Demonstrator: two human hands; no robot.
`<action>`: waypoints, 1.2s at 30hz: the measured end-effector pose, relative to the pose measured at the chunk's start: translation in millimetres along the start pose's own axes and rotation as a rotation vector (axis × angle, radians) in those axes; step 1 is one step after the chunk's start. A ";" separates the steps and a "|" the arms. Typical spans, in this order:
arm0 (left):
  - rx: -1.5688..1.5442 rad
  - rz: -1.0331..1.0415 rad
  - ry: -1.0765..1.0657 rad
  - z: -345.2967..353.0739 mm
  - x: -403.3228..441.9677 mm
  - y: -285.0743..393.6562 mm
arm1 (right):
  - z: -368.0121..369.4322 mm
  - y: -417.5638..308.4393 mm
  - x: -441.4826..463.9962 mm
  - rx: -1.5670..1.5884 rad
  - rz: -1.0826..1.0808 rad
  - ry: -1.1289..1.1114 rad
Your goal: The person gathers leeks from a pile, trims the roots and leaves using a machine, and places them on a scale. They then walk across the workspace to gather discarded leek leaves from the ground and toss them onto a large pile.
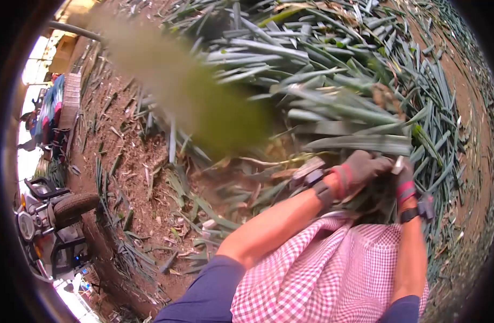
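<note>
The left grip, a hand in a dark grey glove with a red cuff (361, 167), is curled at the near edge of a bundle of long, flat, grey-green leaves (360, 143); whether the bundle is gripped cannot be told through the blur. The right grip, a matching gloved hand (404, 175), is set just beside it, with a small pale stub (399, 164) seen at its fingers; its closure cannot be told either. Dark straps (409, 215) are worn on both wrists. Below the hands, the lap is covered by a pink-and-white checked cloth (306, 274). Beyond the bundle, a large heap of similar green leaves (274, 51) is spread over brown, littered earth (131, 207). The view is partly blocked by a blurred yellow-green shape (225, 118). At far left, a motorbike with a black tyre (75, 208) is seen.
</note>
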State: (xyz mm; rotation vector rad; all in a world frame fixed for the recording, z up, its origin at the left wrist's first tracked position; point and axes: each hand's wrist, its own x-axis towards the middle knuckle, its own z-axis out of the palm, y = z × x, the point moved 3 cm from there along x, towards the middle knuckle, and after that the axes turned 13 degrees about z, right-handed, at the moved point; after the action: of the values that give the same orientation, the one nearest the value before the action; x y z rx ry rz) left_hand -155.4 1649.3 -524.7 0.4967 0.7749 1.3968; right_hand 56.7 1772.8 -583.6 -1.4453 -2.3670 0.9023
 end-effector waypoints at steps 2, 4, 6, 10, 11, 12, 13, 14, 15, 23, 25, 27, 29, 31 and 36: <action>0.132 0.118 -0.223 58.0 -10.0 6.9 | -110.4 39.1 -7.5 -0.398 0.186 0.063; 0.580 0.087 -0.355 67.0 -32.0 7.8 | -197.0 85.8 -46.6 -0.708 0.668 0.158; 0.840 -0.007 -0.595 42.8 -50.5 24.5 | -257.0 69.6 -117.1 -0.411 0.653 0.099; 1.314 0.337 -0.212 -83.6 -75.8 104.3 | -373.3 168.0 -273.0 -0.846 1.003 0.185; 1.553 0.524 -0.141 -102.2 -73.5 145.8 | -386.7 178.6 -297.1 -0.924 1.065 0.168; 1.756 0.553 -0.010 -129.3 -71.6 174.8 | -393.4 184.0 -310.9 -0.980 1.090 0.144; 2.019 0.485 0.144 -164.8 -72.1 201.5 | -391.3 195.5 -315.9 -0.970 1.075 0.102; 2.318 0.298 0.279 -200.9 -71.5 221.9 | -379.6 197.9 -312.1 -0.893 1.032 0.058; 2.524 0.052 0.356 -240.9 -69.0 239.8 | -337.6 120.2 -263.7 -0.619 1.206 -0.077; 1.856 -0.337 0.435 -357.6 -48.4 227.5 | -194.1 -25.9 -153.7 -0.147 0.910 -0.473; 1.649 -0.100 0.284 -349.1 -38.3 184.3 | -185.2 -34.0 -148.0 -0.217 0.838 -0.485; 1.364 -0.169 0.225 -262.3 -31.0 126.8 | -174.2 -28.2 -140.0 -0.361 0.673 -0.508; 1.365 -0.287 -0.079 -132.8 -28.3 64.6 | -167.2 -30.5 -134.9 -0.285 0.761 -0.497; 1.284 -0.319 -0.389 -49.3 -39.4 8.2 | -163.3 -35.8 -127.7 -0.197 0.811 -0.509; 1.090 0.328 -0.562 -19.6 -64.6 38.6 | -173.1 -19.5 -127.8 0.281 0.860 -0.398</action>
State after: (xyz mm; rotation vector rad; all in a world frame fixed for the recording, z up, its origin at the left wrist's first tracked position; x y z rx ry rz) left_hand -195.7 1588.5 -497.8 1.8375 0.9580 0.9228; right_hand 188.9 1722.8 -420.3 -2.3510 -1.6533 1.7650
